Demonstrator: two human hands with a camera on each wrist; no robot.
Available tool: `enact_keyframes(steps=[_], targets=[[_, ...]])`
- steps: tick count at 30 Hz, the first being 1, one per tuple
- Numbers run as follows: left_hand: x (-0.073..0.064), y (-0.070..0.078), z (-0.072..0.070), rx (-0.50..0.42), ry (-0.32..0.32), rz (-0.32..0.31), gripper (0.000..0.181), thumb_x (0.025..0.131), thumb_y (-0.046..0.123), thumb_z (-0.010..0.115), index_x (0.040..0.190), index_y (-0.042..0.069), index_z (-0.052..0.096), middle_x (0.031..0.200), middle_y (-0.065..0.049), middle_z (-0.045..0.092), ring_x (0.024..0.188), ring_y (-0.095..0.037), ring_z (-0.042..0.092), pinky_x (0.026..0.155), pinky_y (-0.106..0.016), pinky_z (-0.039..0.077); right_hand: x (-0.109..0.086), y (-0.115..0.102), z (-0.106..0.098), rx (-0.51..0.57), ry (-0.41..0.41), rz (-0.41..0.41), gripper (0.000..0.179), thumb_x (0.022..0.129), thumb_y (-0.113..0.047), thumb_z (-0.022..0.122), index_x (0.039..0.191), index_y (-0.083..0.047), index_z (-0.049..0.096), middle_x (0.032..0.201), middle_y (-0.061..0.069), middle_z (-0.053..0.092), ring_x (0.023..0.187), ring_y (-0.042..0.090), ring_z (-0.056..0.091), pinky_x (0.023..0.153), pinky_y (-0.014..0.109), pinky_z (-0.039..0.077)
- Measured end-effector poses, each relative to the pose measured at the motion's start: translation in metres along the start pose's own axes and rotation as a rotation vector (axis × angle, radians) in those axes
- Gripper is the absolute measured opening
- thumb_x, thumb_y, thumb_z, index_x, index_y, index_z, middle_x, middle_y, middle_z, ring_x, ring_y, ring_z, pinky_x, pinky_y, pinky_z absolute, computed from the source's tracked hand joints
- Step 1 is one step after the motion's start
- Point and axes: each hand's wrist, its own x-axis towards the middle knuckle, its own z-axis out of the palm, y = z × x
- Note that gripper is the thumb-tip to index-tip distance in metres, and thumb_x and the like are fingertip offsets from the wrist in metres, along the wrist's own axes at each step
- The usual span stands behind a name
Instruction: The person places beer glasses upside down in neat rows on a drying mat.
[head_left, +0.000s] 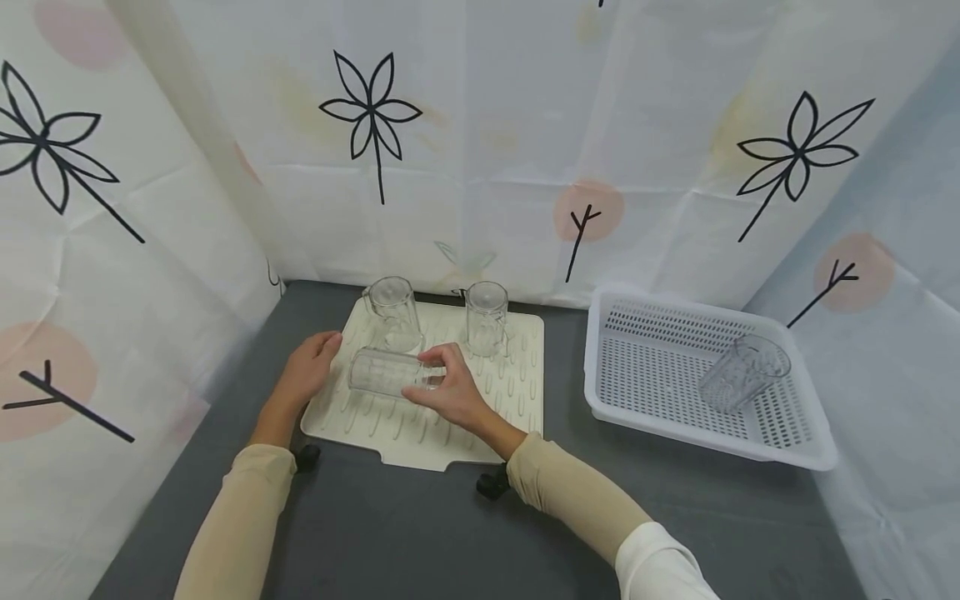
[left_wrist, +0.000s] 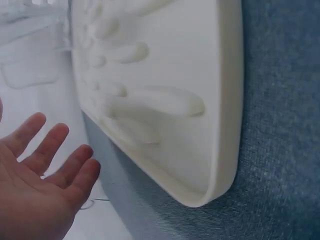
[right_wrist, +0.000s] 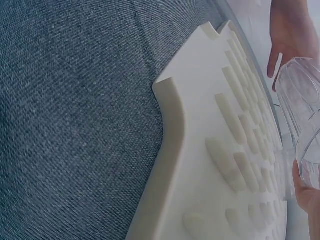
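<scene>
My right hand [head_left: 452, 387] grips one end of a clear drinking glass [head_left: 382, 372], thumb on the near side and fingers on the far side. The glass lies sideways over the cream drying mat [head_left: 517, 417], its other end pointing left. At the mat's left edge is my left hand [head_left: 309, 367], its fingers extended towards the glass; the left wrist view shows the fingers spread with nothing held. Behind the held glass, a clear glass mug [head_left: 396, 312] and another clear glass [head_left: 486, 321] stand on the mat's back part.
A white perforated basket [head_left: 622, 408] stands to the right on the dark grey tabletop [head_left: 390, 533], with one clear glass [head_left: 742, 375] leaning inside. A white patterned curtain [head_left: 495, 125] hangs close behind the table and along both sides. Raised ridges cover the mat.
</scene>
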Motion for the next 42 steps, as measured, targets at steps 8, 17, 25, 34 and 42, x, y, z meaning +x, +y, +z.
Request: enact_keyframes(steps=[8, 17, 25, 34, 42], targets=[[-0.031, 0.009, 0.006, -0.046, 0.026, 0.033, 0.08, 0.104, 0.067, 0.026, 0.159, 0.009, 0.035, 0.162, -0.023, 0.037, 0.147, -0.047, 0.037, 0.114, -0.066, 0.036, -0.002, 0.003, 0.006, 0.002, -0.005, -0.01, 0.048, 0.085, 0.0, 0.076, 0.123, 0.012, 0.049, 0.129, 0.03, 0.042, 0.121, 0.049, 0.05, 0.101, 0.063, 0.052], [-0.044, 0.022, 0.016, -0.095, 0.004, 0.081, 0.075, 0.104, 0.066, 0.031, 0.159, 0.015, 0.036, 0.164, -0.017, 0.037, 0.145, -0.047, 0.04, 0.111, -0.066, 0.04, 0.006, 0.021, 0.01, -0.028, 0.015, 0.011, 0.051, 0.084, -0.001, 0.079, 0.126, 0.009, 0.05, 0.132, 0.026, 0.043, 0.123, 0.045, 0.052, 0.1, 0.039, 0.059], [-0.043, 0.024, 0.023, -0.16, 0.015, 0.12, 0.068, 0.107, 0.06, 0.03, 0.156, 0.014, 0.04, 0.162, -0.019, 0.04, 0.151, -0.043, 0.034, 0.119, -0.066, 0.03, 0.009, 0.036, 0.017, 0.034, 0.038, -0.045, 0.052, 0.081, -0.002, 0.082, 0.122, -0.001, 0.051, 0.128, 0.019, 0.044, 0.117, 0.021, 0.054, 0.099, 0.06, 0.055], [-0.044, 0.031, 0.028, -0.249, 0.0, 0.109, 0.071, 0.106, 0.062, 0.032, 0.155, 0.01, 0.041, 0.159, -0.022, 0.042, 0.15, -0.042, 0.035, 0.119, -0.066, 0.029, 0.008, 0.033, 0.016, 0.005, 0.024, -0.067, 0.049, 0.084, -0.006, 0.08, 0.122, -0.001, 0.049, 0.127, 0.019, 0.043, 0.116, 0.018, 0.052, 0.097, 0.053, 0.059], [-0.046, 0.034, 0.022, -0.252, -0.002, 0.109, 0.068, 0.106, 0.06, 0.038, 0.148, 0.008, 0.048, 0.141, -0.024, 0.057, 0.131, -0.041, 0.054, 0.106, -0.06, 0.043, 0.008, 0.032, 0.011, -0.126, -0.025, -0.115, 0.05, 0.085, -0.014, 0.08, 0.121, -0.002, 0.047, 0.125, 0.017, 0.043, 0.114, 0.029, 0.054, 0.094, 0.056, 0.058]])
